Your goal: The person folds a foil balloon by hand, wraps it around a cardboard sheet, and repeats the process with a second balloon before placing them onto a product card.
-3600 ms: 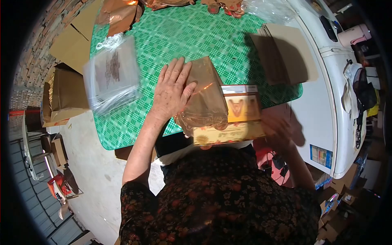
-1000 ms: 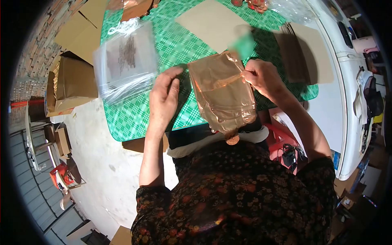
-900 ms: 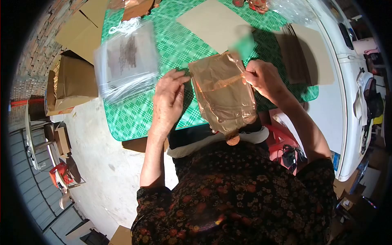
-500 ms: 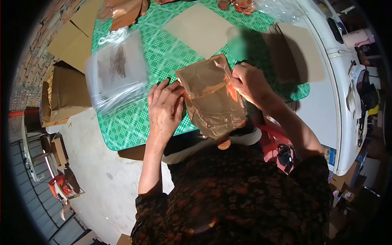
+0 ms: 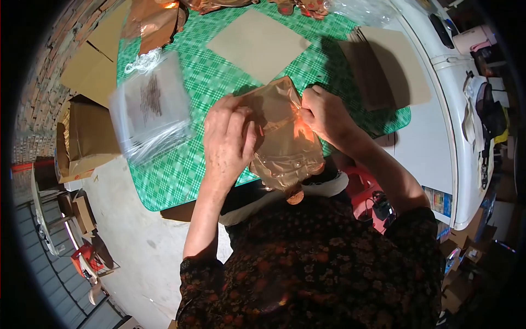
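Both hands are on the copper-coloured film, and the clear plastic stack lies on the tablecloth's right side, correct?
No: the head view shows the clear plastic stack on the left side of the tablecloth. The left hand and right hand are on the copper-coloured film.

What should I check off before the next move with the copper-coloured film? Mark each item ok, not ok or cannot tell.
1. Right hand pinching the film at its right edge: ok.
2. Left hand gripping the opposite side: cannot tell; it is on the film, but its grip is hidden.
3. Film wholly on the table: not ok; its lower end hangs past the near edge.
4. Film layers separated: cannot tell.
5. Single cardboard sheet flat, apart from both hands: ok.
6. Clear plastic stack apart from the left hand: ok.
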A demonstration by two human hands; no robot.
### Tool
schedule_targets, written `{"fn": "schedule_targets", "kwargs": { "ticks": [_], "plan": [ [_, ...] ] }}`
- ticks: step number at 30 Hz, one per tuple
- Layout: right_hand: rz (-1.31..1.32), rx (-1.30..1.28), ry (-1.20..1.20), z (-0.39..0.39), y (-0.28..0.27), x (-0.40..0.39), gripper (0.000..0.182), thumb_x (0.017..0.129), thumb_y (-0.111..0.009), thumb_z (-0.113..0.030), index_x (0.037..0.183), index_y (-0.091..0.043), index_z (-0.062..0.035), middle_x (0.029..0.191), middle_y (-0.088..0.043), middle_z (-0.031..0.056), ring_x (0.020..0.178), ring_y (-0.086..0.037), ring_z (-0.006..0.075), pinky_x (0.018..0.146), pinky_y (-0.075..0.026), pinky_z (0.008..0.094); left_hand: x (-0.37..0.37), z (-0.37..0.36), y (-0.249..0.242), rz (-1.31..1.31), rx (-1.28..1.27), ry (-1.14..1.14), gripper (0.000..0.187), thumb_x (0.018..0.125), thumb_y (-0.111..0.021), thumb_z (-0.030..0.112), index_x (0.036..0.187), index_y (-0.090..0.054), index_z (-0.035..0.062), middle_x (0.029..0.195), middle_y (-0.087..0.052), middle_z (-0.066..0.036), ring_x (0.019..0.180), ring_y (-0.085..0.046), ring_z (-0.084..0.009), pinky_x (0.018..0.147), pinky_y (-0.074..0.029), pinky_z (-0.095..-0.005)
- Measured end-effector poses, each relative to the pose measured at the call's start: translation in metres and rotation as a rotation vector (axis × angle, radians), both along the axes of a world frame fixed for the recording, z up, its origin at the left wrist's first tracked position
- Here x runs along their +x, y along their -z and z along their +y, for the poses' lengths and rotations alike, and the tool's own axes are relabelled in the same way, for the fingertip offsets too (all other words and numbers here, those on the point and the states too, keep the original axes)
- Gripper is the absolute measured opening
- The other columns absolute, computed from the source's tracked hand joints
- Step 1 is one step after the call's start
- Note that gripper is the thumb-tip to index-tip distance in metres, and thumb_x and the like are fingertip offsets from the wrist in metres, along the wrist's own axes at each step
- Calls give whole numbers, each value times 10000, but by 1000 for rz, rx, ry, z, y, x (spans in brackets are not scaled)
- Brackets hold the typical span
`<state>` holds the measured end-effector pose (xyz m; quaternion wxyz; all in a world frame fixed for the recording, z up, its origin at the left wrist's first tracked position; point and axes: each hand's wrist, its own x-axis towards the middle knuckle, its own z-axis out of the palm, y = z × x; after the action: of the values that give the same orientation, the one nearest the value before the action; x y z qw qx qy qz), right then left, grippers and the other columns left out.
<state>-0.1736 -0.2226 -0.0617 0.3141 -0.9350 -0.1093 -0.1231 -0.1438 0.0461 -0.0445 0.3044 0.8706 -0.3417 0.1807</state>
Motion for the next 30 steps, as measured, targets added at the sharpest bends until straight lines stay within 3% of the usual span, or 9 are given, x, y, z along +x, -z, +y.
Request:
{"fn": "schedule_targets", "kwargs": {
  "ticks": [6, 7, 13, 16, 19, 22, 23, 27, 30],
  "plan": [
    [64, 23, -31, -4, 2, 0, 198, 908, -743, -107, 949, -584, 2, 936, -645, 234, 842, -659, 463, 722, -538, 545, 10, -19, 5, 113, 59, 174, 462, 896, -807, 110, 1321, -668, -4, 1491, -599, -178, 1432, -561, -416, 1187, -479, -529],
    [60, 37, -40, -5, 4, 0, 200, 908, -743, -109, 952, -582, 0, 936, -643, 233, 844, -656, 464, 723, -538, 547, 11, -19, 5, 132, 65, 203, 525, 902, -796, 93, 1399, -657, -4, 1521, -597, -207, 1427, -566, -432, 1194, -479, -529],
    [181, 183, 29, -4, -8, 0, 199, 902, -750, -109, 959, -579, -24, 980, -642, 199, 875, -647, 443, 738, -538, 530, 13, -20, 17, 127, 156, 235, 567, 921, -779, 149, 1458, -632, 40, 1617, -515, -200, 1526, -474, -404, 1284, -377, -557],
    [6, 56, 64, 2, -9, 0, 214, 903, -775, -141, 954, -593, -40, 989, -644, 155, 925, -647, 402, 762, -533, 499, 12, -20, 17, 125, 180, 232, 566, 942, -760, 164, 1481, -628, 50, 1626, -515, -200, 1537, -466, -409, 1283, -378, -565],
    [-210, -114, -9, 10, -4, 6, 276, 892, -810, -199, 1083, -674, -54, 1150, -693, 123, 1133, -654, 352, 892, -521, 476, 12, -20, 17, 136, 190, 228, 560, 958, -749, 172, 1496, -633, 66, 1634, -516, -199, 1542, -464, -408, 1282, -373, -576],
    [-291, -309, -82, 17, -3, 2, 494, 888, -822, -280, 1307, -694, -52, 1416, -671, 113, 1376, -577, 326, 1077, -447, 505, 12, -20, 19, 122, 228, 228, 547, 963, -750, 184, 1490, -645, 82, 1636, -519, -188, 1550, -458, -393, 1289, -357, -580],
    [-192, -402, -100, 13, 9, -4, 659, 900, -807, -331, 1472, -641, -48, 1628, -546, 108, 1552, -429, 319, 1222, -311, 577, 12, -20, 19, 113, 247, 228, 543, 964, -750, 189, 1487, -650, 87, 1637, -520, -183, 1553, -456, -388, 1292, -352, -581],
    [-129, -418, -110, 8, 10, -6, 684, 912, -793, -344, 1507, -627, -52, 1676, -491, 87, 1577, -392, 320, 1281, -213, 624, 12, -20, 21, 118, 251, 229, 522, 972, -746, 207, 1478, -660, 112, 1630, -535, -157, 1561, -447, -373, 1298, -341, -576],
    [-158, -453, -122, 1, 2, -2, 653, 909, -800, -317, 1471, -645, -24, 1608, -562, 117, 1543, -445, 324, 1279, -213, 630, 12, -20, 20, 118, 262, 221, 507, 974, -745, 215, 1466, -669, 120, 1629, -536, -154, 1566, -439, -369, 1300, -337, -577]
  ]
}}
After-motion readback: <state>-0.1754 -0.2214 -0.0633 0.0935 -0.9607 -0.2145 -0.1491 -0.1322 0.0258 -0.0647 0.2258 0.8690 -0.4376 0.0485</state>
